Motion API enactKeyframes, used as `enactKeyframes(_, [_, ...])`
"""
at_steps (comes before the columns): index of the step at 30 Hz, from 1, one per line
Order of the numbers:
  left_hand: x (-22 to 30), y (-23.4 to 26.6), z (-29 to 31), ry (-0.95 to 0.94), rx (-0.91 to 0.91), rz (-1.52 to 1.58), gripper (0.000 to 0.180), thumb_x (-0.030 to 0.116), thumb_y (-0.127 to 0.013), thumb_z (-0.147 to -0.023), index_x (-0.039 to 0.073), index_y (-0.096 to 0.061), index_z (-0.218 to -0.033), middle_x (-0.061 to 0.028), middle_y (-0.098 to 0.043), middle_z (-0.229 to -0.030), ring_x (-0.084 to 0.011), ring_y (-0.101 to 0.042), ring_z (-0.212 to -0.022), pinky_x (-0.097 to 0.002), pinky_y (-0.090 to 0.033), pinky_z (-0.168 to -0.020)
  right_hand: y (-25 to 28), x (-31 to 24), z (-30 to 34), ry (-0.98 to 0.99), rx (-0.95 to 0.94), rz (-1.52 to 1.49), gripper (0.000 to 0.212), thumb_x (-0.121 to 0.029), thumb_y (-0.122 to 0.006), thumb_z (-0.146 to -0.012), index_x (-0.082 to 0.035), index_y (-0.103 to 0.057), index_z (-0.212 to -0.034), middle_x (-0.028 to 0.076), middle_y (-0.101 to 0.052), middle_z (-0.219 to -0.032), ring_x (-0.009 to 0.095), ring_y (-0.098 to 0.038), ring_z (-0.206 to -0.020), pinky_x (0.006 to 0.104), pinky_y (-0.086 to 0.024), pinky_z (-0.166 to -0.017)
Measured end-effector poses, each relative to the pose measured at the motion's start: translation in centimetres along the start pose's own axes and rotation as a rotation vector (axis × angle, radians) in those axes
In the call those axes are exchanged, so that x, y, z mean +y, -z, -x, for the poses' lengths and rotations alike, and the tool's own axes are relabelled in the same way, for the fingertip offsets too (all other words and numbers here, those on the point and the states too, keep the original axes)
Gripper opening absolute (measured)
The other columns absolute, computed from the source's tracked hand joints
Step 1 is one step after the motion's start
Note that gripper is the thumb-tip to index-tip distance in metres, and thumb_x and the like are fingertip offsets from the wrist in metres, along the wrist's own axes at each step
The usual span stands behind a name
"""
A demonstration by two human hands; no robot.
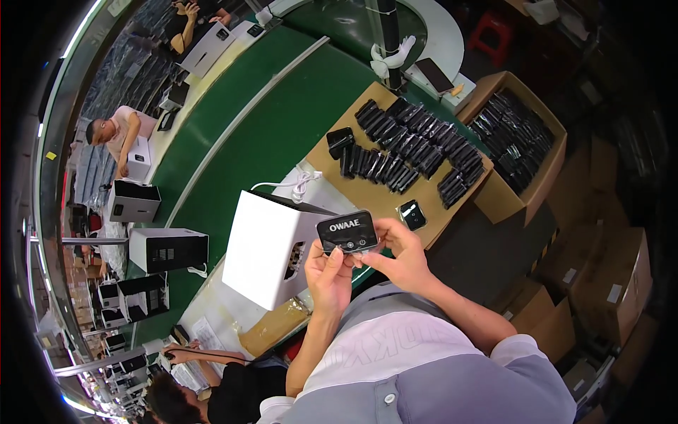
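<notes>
A small glossy black control panel (345,233) with rounded corners, white lettering and touch icons is held up in front of me. My left hand (329,277) grips its lower left edge, the thumb on its front. At the lower right corner, my right hand (404,256) pinches the edge with thumb and fingers. Just left of my hands a white box-shaped appliance (260,247) lies on the table, an opening with small parts in its near side. A white cord (302,185) is bundled behind it. One wrapped black panel (412,214) lies apart on the cardboard.
Several plastic-wrapped black panels (406,141) cover a cardboard sheet (339,180). A carton (540,187) of more stands to the right. Beyond runs a green conveyor (233,152) with black-and-white appliances (169,249). Co-workers sit opposite and to my left. A phone (433,75) lies far back.
</notes>
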State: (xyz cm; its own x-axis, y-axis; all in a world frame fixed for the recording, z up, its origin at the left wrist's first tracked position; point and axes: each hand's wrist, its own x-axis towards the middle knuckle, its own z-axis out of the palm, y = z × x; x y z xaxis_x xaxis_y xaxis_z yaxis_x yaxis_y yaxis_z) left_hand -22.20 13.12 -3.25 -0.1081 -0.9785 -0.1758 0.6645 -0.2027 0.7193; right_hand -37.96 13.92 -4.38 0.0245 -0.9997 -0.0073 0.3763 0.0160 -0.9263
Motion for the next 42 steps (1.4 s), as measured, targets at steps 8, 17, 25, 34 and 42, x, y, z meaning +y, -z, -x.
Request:
enactKeyframes(8, [-0.3,0.0,0.6,-0.026,-0.026,-0.101,0.031,0.005,-0.067,-0.094,0.0,-0.05,-0.119,-0.0139,-0.068,-0.107,-0.0208,-0.067,-0.088,-0.0328,-0.056,-0.078,0.6,0.6,-0.1,-0.111,0.019,-0.085,0.011,-0.008,-0.065,-0.097,0.002,-0.062,-0.096,0.005,-0.065,-0.085,0.008,-0.059,-0.077,0.0252,-0.049,-0.071])
enactKeyframes(17, [-0.2,-0.9,0.9,-0.236,0.022,-0.374,0.063,-0.002,-0.07,-0.09,0.003,-0.032,-0.139,-0.0144,-0.05,-0.131,-0.0237,-0.065,-0.106,-0.0309,-0.058,-0.082,0.1,0.7,0.0,-0.125,0.032,-0.117,0.017,-0.015,-0.058,-0.103,0.0,-0.058,-0.095,0.006,-0.066,-0.082,0.01,-0.061,-0.072,0.0256,-0.05,-0.068])
enactKeyframes(25, [-0.2,-0.8,1.0,-0.187,0.04,-0.331,0.047,-0.003,-0.069,-0.091,0.0,-0.042,-0.13,-0.0144,-0.062,-0.116,-0.0176,-0.066,-0.096,-0.0267,-0.057,-0.079,0.1,1.2,0.4,-0.117,0.007,-0.21,0.017,-0.015,-0.056,-0.104,0.0,-0.056,-0.098,0.006,-0.066,-0.082,0.01,-0.061,-0.075,0.0262,-0.051,-0.069])
enactKeyframes(34, [0.6,0.0,0.7,-0.055,0.078,-0.388,0.019,0.005,-0.069,-0.095,-0.004,-0.056,-0.105,-0.0109,-0.07,-0.088,-0.0125,-0.064,-0.065,-0.0241,-0.051,-0.057,1.0,0.0,-0.3,-0.172,-0.053,0.071,0.026,-0.024,-0.06,-0.103,-0.001,-0.058,-0.092,0.004,-0.064,-0.079,0.009,-0.06,-0.068,0.0247,-0.049,-0.062])
enactKeyframes(42, [1.4,0.0,0.7,-0.042,0.077,-0.343,0.017,0.006,-0.067,-0.096,-0.004,-0.057,-0.104,-0.0125,-0.07,-0.088,-0.0137,-0.065,-0.065,-0.0258,-0.052,-0.057,1.5,-0.6,-0.6,-0.15,-0.069,-0.026,0.023,-0.021,-0.06,-0.102,0.001,-0.06,-0.097,0.007,-0.067,-0.089,0.01,-0.062,-0.076,0.0251,-0.051,-0.069])
